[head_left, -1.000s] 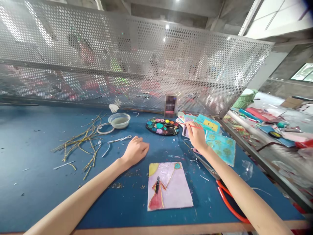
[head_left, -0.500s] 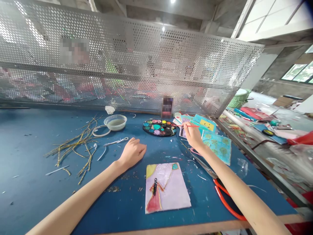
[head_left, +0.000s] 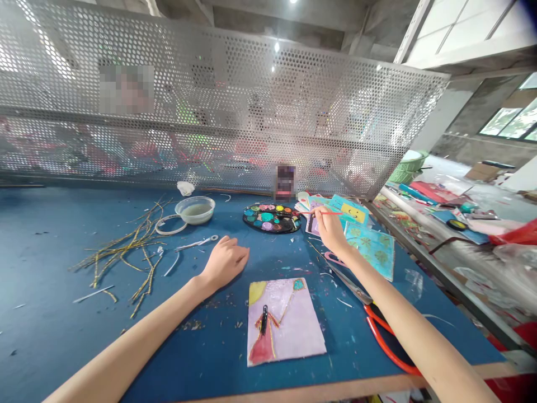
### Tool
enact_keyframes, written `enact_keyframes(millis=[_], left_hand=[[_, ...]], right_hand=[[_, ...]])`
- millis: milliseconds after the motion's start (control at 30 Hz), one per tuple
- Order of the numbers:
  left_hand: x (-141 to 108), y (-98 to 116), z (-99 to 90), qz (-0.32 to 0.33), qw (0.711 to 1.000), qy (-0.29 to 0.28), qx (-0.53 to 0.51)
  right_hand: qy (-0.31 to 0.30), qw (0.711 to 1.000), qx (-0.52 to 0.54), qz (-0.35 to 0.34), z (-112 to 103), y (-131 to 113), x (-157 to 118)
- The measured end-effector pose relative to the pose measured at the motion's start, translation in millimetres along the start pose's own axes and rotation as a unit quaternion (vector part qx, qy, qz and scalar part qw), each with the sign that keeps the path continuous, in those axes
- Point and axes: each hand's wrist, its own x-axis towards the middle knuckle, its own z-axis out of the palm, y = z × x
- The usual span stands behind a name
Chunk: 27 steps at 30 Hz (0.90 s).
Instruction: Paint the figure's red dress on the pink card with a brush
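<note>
A big metal screen (head_left: 210,95) full of little round holes stands along the far side of the blue counter (head_left: 42,252). Above it is a rough gray ceiling (head_left: 268,22) with a small bright light (head_left: 277,47). To the right, a gray wall (head_left: 474,148) has windows (head_left: 509,123) that let in daylight. Past a long side table (head_left: 444,274) piled with colored things, a green basket (head_left: 409,167) and a cardboard box (head_left: 482,172) sit near the pale floor (head_left: 444,170).

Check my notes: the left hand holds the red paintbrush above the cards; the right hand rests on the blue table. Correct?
Swapped: the head view shows the right hand holding the red paintbrush above the cards, the left hand on the blue table.
</note>
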Motion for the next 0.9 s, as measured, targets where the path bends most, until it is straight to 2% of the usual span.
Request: enact_keyframes(millis=[900], left_hand=[[-1.1, 0.0, -0.3, -0.001, 1.000, 0.012, 0.013]], right_hand=[[0.006, 1.000, 0.002, 0.000, -1.3, -0.4, 1.7]])
